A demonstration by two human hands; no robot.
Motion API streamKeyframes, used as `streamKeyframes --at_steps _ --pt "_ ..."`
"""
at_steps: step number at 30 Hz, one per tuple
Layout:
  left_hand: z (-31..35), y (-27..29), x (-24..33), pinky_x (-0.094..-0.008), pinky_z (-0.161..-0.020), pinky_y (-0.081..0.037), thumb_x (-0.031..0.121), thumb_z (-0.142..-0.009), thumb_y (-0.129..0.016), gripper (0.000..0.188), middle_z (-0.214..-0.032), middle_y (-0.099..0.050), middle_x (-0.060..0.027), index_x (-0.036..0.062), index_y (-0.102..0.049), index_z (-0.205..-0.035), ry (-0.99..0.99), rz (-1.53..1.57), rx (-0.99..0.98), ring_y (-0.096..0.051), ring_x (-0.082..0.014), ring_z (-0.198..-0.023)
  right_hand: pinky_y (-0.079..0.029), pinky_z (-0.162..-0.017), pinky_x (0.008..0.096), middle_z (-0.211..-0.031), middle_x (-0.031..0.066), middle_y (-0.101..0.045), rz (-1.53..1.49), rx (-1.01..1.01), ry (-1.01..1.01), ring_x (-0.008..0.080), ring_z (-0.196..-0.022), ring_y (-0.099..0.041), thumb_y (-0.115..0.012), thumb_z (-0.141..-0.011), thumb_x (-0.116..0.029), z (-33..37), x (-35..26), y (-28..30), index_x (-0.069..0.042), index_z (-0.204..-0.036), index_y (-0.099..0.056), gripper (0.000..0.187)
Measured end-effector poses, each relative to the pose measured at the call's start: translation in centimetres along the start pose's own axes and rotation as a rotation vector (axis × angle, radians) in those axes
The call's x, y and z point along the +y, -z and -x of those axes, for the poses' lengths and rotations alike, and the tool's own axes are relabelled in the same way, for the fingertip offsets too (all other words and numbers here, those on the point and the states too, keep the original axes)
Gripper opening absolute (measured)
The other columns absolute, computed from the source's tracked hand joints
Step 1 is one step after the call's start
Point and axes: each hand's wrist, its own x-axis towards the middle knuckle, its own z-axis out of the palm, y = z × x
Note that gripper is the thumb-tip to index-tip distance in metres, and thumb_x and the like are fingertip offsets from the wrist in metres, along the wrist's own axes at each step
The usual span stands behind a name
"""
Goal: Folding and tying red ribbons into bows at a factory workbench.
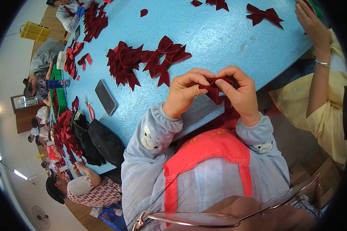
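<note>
Above the near edge of the light-blue table [219, 42], both my hands pinch a dark red velvet ribbon bow [215, 94]. My left hand [182, 91] has thumb and index finger pressed together at the bow's left side. Opposite it, my right hand [241, 94] grips the upper right side, thumb on the front. Part of the ribbon is hidden behind the fingers, and more red material hangs below the right hand. Just beyond my left hand lie several finished-looking bows [167, 57], beside a heaped pile of bows [125, 63].
Left of me are a dark phone [105, 97], an orange-handled tool [90, 111] and a black bag [106, 142]. Red ribbon pieces [65, 127] and a green tray [58, 94] line the left side. A co-worker's arm [320, 73] is at right; another bow [264, 16] lies far right.
</note>
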Motion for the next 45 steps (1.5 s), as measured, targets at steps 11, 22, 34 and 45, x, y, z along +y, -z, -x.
streamKeyframes --at_steps 11,22,34,45 --pt "0.4 -0.5 0.3 -0.0277 -0.080 -0.049 -0.004 -0.079 -0.060 0.011 -0.105 -0.058 -0.0115 0.0003 -0.063 -0.089 0.019 -0.057 0.062 -0.058 -0.0172 -0.091 -0.043 -0.062 0.0232 -0.081 0.0065 -0.056 0.437 0.092 0.364 0.0128 -0.069 -0.054 -0.063 -0.074 0.004 0.0 0.1 -0.7 -0.001 -0.087 -0.056 0.016" --pt "1.0 -1.1 0.0 -0.0297 -0.079 -0.048 -0.006 -0.077 -0.061 0.016 -0.099 -0.060 -0.0123 -0.0001 -0.063 -0.092 -0.074 -0.243 0.219 -0.058 -0.0202 -0.091 -0.044 -0.058 0.0255 -0.082 0.0095 -0.056 0.507 0.164 0.499 0.0184 -0.069 -0.055 -0.061 -0.071 0.007 0.6 0.2 -1.7 -0.001 -0.088 -0.058 0.018" --pt "0.1 0.3 -0.9 -0.0337 -0.086 -0.046 -0.003 -0.078 -0.062 0.018 -0.105 -0.060 -0.0130 0.0004 -0.062 -0.096 0.081 0.054 0.127 -0.057 -0.0225 -0.099 -0.044 -0.057 0.0248 -0.082 0.0080 -0.056 0.561 0.105 0.549 0.0166 -0.069 -0.055 -0.059 -0.074 0.005 -0.1 1.2 -0.3 -0.002 -0.094 -0.059 0.022" --pt "1.2 -0.9 2.1 -0.0335 -0.087 -0.045 0.009 -0.085 -0.057 0.019 -0.105 -0.061 -0.0071 0.0048 -0.058 -0.103 0.196 0.486 0.262 -0.058 -0.0187 -0.095 -0.040 -0.057 0.0191 -0.079 0.0015 -0.056 -0.017 0.035 -0.132 0.0051 -0.064 -0.048 -0.051 -0.085 0.002 0.4 -0.1 -0.4 -0.001 -0.101 -0.058 0.018"
